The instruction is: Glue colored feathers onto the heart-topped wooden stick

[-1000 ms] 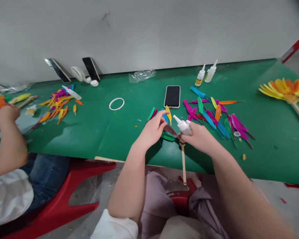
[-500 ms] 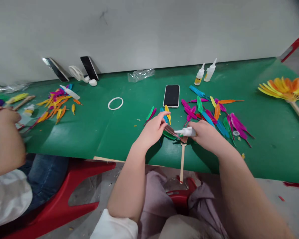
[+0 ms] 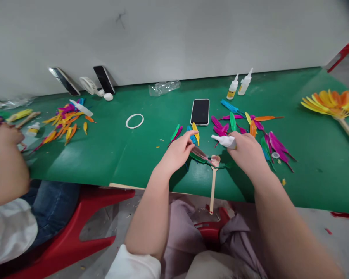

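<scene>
Between the thumb and fingers of my left hand (image 3: 180, 152) is a pinkish-brown feather (image 3: 200, 153), its lower end at the head of a wooden fan handle (image 3: 213, 188). Green feathers (image 3: 202, 159) spread from that head to either side. The handle's stick juts over the table's front edge. My right hand (image 3: 247, 149) grips a white glue bottle (image 3: 225, 141), its nozzle pointing left above the handle head. Loose coloured feathers (image 3: 275, 143) lie beside and beyond my right hand. A yellow feather (image 3: 196, 131) lies just past my left fingertips.
A phone (image 3: 200, 112) lies behind my hands, with two glue bottles (image 3: 233, 87) standing farther back. A yellow-orange feather fan (image 3: 331, 104) is at far right. To the left are a white ring (image 3: 134, 121), a feather pile (image 3: 65, 120) and another person's hand (image 3: 7, 135).
My right hand has lifted the glue bottle up and slightly right, away from the handle head, which now shows more fully. My left hand stays in place with the feather.
</scene>
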The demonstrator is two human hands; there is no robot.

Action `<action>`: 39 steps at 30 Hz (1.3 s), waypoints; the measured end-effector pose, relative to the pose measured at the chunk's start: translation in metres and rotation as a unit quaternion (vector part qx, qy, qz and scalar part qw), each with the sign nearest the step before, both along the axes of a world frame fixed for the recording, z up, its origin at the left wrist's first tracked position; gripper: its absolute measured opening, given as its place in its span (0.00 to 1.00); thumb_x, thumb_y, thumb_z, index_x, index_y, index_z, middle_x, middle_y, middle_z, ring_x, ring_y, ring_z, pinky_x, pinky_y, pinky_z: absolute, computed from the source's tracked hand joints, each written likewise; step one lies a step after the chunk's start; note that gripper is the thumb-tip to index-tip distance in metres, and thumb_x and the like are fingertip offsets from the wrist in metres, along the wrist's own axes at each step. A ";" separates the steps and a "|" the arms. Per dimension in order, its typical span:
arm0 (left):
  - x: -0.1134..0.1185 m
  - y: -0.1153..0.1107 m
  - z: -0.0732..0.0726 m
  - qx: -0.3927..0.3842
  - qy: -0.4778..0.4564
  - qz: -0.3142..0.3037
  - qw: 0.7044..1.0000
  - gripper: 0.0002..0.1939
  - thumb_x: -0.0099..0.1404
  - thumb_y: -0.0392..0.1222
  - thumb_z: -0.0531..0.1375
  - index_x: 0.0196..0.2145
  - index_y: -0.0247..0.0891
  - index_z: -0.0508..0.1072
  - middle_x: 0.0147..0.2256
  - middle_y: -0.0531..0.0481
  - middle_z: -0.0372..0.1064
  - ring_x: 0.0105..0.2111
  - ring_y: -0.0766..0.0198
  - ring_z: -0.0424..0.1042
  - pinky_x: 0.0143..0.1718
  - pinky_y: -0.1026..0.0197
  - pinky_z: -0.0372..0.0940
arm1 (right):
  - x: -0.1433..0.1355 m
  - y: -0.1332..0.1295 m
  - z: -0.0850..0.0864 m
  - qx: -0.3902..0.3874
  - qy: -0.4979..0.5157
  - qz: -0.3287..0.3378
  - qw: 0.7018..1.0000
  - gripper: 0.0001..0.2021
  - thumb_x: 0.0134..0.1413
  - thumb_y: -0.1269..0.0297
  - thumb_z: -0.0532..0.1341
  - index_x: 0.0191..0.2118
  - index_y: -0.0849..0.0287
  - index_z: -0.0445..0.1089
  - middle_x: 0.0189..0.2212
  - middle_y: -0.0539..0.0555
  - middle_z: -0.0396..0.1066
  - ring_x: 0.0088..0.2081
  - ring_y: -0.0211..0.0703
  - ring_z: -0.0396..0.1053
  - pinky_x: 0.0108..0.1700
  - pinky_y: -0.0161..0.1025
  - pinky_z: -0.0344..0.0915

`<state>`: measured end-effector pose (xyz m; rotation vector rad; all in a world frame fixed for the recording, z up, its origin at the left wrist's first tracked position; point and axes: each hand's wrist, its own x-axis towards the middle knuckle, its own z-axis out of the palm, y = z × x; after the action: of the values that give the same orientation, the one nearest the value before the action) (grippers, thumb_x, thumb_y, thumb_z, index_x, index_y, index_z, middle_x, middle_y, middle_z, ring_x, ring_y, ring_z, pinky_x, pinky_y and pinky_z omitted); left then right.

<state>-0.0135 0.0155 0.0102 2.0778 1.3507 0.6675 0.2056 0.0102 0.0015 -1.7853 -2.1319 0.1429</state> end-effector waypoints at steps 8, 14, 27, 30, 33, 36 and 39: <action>-0.001 0.001 0.000 0.005 0.003 -0.001 1.000 0.18 0.64 0.34 0.51 0.52 0.42 0.59 0.33 0.52 0.66 0.33 0.65 0.66 0.37 0.59 0.60 | -0.012 -0.007 0.012 -0.168 0.047 0.066 0.982 0.07 0.43 0.59 0.58 0.25 0.56 0.62 0.23 0.52 0.67 0.25 0.42 0.64 0.26 0.36 0.52; -0.004 0.003 0.001 0.040 -0.019 0.043 0.998 0.15 0.63 0.31 0.50 0.47 0.40 0.62 0.32 0.52 0.64 0.33 0.66 0.65 0.39 0.61 0.60 | -0.014 -0.008 0.011 -0.165 0.019 0.071 0.984 0.08 0.46 0.58 0.56 0.26 0.57 0.62 0.23 0.53 0.67 0.24 0.41 0.63 0.26 0.36 0.51; -0.011 0.003 0.004 0.036 -0.082 0.096 0.991 0.15 0.63 0.33 0.50 0.47 0.43 0.62 0.31 0.53 0.62 0.32 0.66 0.65 0.36 0.60 0.63 | -0.017 -0.009 0.009 -0.117 0.346 0.018 0.931 0.09 0.43 0.61 0.61 0.33 0.58 0.68 0.32 0.52 0.73 0.34 0.44 0.69 0.35 0.39 0.61; -0.005 0.001 0.005 0.040 -0.095 0.086 0.991 0.15 0.63 0.33 0.50 0.47 0.44 0.62 0.32 0.53 0.63 0.33 0.66 0.65 0.36 0.60 0.63 | -0.023 -0.010 0.007 -0.130 0.346 0.027 0.929 0.08 0.43 0.62 0.61 0.32 0.58 0.67 0.30 0.51 0.72 0.32 0.43 0.69 0.35 0.39 0.61; 0.000 -0.001 0.007 0.043 -0.108 0.076 0.990 0.15 0.63 0.33 0.51 0.47 0.44 0.63 0.32 0.53 0.63 0.32 0.66 0.66 0.36 0.60 0.63 | -0.026 -0.010 0.004 -0.135 0.337 0.041 0.931 0.08 0.43 0.61 0.61 0.30 0.57 0.66 0.27 0.51 0.70 0.30 0.42 0.67 0.34 0.39 0.61; 0.003 -0.001 0.009 0.041 -0.136 0.083 0.986 0.16 0.63 0.35 0.52 0.49 0.44 0.63 0.31 0.53 0.63 0.32 0.66 0.66 0.36 0.60 0.64 | -0.026 -0.008 0.002 -0.135 0.348 0.042 0.927 0.08 0.43 0.61 0.61 0.29 0.58 0.64 0.26 0.50 0.68 0.29 0.42 0.66 0.33 0.39 0.60; 0.007 0.000 0.010 0.025 -0.231 0.121 0.965 0.24 0.61 0.41 0.57 0.54 0.45 0.57 0.33 0.52 0.64 0.32 0.66 0.67 0.33 0.62 0.64 | -0.023 -0.007 0.002 -0.127 0.388 0.026 0.912 0.09 0.42 0.60 0.62 0.29 0.58 0.63 0.26 0.50 0.69 0.29 0.41 0.66 0.32 0.39 0.60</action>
<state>-0.0068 0.0155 0.0200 1.6591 1.3265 1.2149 0.1823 0.0031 0.0039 -1.4311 -1.6102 1.0020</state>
